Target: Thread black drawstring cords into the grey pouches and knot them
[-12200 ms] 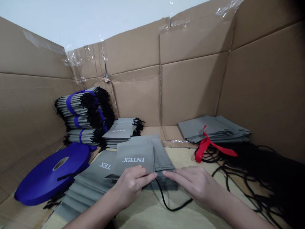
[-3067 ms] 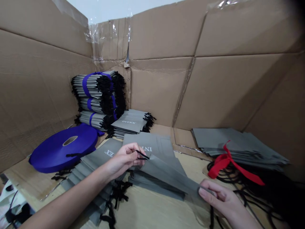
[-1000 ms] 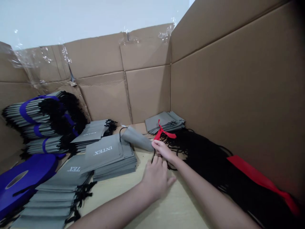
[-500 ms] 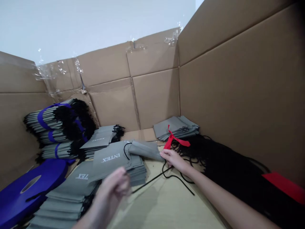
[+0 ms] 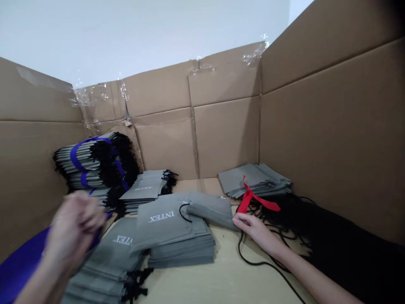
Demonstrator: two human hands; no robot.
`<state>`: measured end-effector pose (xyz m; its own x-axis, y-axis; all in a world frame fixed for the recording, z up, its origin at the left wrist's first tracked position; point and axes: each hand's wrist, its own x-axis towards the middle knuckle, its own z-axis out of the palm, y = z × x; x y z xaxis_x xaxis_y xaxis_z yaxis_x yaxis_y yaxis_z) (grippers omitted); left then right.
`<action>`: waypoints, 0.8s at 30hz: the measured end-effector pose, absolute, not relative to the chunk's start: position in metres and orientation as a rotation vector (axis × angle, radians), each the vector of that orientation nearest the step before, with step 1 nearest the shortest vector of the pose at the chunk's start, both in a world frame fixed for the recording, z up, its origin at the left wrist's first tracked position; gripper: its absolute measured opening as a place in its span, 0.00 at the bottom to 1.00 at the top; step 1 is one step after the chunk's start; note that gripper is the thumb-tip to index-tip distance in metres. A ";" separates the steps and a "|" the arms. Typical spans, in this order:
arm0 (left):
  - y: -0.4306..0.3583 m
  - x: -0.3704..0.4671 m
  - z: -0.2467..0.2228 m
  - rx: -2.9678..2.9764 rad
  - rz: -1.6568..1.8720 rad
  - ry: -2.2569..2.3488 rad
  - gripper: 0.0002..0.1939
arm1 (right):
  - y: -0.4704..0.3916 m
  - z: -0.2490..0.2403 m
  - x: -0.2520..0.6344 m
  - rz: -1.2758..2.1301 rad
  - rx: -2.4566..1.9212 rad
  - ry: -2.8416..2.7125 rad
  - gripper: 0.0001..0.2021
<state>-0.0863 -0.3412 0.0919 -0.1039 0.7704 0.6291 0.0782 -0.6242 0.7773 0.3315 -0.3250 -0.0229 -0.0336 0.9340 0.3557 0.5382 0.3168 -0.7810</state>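
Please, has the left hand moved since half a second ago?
Yes: the left hand has moved left, away from the middle bag pile, to in front of the purple roll.

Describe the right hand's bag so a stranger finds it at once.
Find the cardboard back wall, then the grey stack at centre before it. Right of that stack's INTEX lettering, the grey bag reaches the right hand. Unlike stacked ones nearby, it is hand-held, with a black cord loop at its left end.
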 end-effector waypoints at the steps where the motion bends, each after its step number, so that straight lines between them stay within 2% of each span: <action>1: -0.334 -0.068 0.084 1.589 1.628 0.886 0.19 | -0.327 -0.022 0.330 0.525 -1.349 -1.705 0.16; 4: -0.313 -0.016 0.052 1.510 1.255 0.779 0.21 | -0.335 -0.019 0.325 0.368 -1.406 -1.711 0.16; 10: -0.308 0.016 0.002 1.352 1.102 0.621 0.19 | -0.357 -0.018 0.306 0.109 -1.355 -1.737 0.14; 15: -0.313 0.006 0.005 1.332 1.229 0.663 0.20 | -0.364 -0.016 0.297 0.129 -1.333 -1.857 0.14; 24: -0.317 -0.001 0.019 1.458 1.190 0.764 0.20 | -0.351 -0.023 0.307 0.307 -1.400 -1.836 0.17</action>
